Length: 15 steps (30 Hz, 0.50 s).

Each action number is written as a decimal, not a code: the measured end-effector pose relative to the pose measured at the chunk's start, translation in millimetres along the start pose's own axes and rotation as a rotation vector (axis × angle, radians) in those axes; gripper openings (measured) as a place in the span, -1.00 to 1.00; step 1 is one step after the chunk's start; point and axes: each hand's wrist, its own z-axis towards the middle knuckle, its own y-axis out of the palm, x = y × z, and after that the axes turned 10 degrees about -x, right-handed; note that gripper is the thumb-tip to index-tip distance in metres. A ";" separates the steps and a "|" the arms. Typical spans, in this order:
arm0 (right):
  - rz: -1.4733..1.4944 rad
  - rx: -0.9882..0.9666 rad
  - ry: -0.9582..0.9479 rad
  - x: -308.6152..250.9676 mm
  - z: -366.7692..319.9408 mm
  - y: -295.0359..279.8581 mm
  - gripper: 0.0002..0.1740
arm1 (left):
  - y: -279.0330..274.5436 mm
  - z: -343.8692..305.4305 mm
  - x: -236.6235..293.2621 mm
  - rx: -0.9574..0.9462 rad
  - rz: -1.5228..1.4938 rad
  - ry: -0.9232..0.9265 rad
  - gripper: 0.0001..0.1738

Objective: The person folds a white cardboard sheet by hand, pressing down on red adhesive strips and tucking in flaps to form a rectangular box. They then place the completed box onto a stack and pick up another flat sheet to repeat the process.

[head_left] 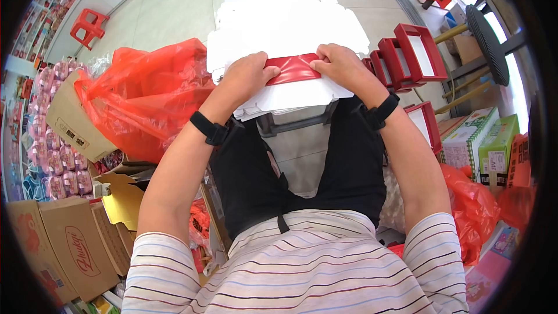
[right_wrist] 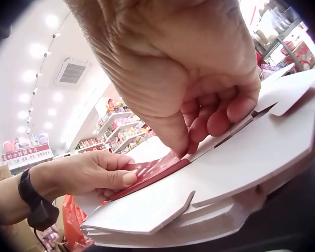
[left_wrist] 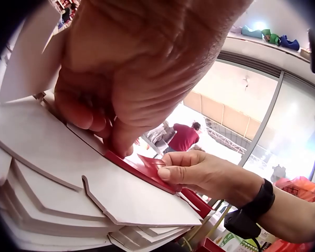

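A stack of flat white cardboard box blanks (head_left: 285,23) with notched edges lies in front of the person's lap. On the top blank, a glossy red flap (head_left: 293,70) is folded up along the near side. The left hand (head_left: 249,75) pinches its left end, thumb on the red face and fingers curled behind. At the other end the right hand (head_left: 340,68) pinches it in the same way. Both wrist views show the red flap (right_wrist: 160,170) tilted between the two thumbs, with more blanks (left_wrist: 58,210) layered below.
Red open box trays (head_left: 419,52) with white insides stand to the right, near a round stool (head_left: 487,43). A red plastic bag (head_left: 157,93) bulges on the left. Brown cartons (head_left: 75,244) sit at lower left, and a red stool (head_left: 88,27) stands farther off.
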 end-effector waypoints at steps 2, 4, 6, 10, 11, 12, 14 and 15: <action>-0.009 -0.001 -0.003 -0.5 0.1 -0.2 -0.68 | -0.3 0.1 0.6 -0.005 0.001 -0.012 -0.47; 0.011 0.024 -0.025 4.4 2.6 4.4 -0.67 | 1.1 0.2 -0.1 0.002 0.013 -0.005 -0.46; 0.021 0.035 -0.031 5.9 3.1 5.2 -0.66 | 1.8 0.3 -0.1 0.010 0.028 0.005 -0.46; 0.014 0.049 -0.025 4.0 1.5 6.1 -0.67 | 4.6 -0.7 1.8 0.041 0.045 0.003 -0.49; 0.011 0.058 -0.028 4.3 1.6 7.4 -0.67 | 5.8 -1.3 2.3 0.055 0.046 -0.005 -0.50; 0.009 0.060 -0.025 4.2 1.4 8.5 -0.67 | 6.7 -2.5 2.7 0.068 0.021 -0.016 -0.52; 0.003 0.069 -0.020 4.2 0.8 9.0 -0.67 | 8.4 -4.8 4.6 0.099 -0.028 -0.033 -0.52; -0.003 0.069 -0.020 3.2 0.3 8.4 -0.68 | 11.1 -6.9 5.0 0.134 -0.035 -0.013 -0.52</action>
